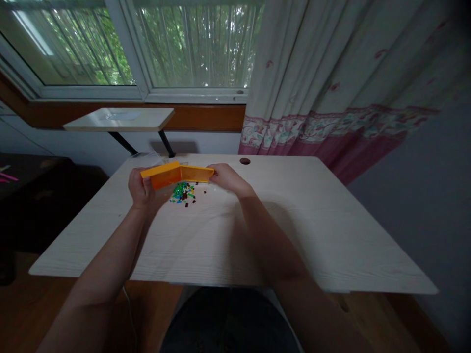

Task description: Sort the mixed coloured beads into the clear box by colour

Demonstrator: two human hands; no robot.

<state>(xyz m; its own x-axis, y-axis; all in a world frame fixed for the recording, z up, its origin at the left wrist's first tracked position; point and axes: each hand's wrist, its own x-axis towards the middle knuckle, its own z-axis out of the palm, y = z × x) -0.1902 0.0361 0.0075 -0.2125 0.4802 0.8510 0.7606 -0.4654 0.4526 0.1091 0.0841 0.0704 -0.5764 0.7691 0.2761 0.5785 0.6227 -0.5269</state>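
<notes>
An orange hinged plastic case (165, 175) is held spread apart above the table, tilted so that its inside faces down and toward me. My left hand (140, 189) grips its left half, thumb on the near side. At the right end, my right hand (230, 177) pinches the edge of the other half. Just below the case lies a loose pile of small pieces (183, 192), green, blue, brown and a few yellow. Several brown pieces are scattered around it. The far fingers of both hands are partly hidden.
The pale wooden table (312, 235) has a round cable hole (245, 161) near its back edge. A raised white shelf (121, 120) on black legs stands at the back left. Clear plastic (149, 159) lies under it. A curtain (294, 98) hangs behind at the right.
</notes>
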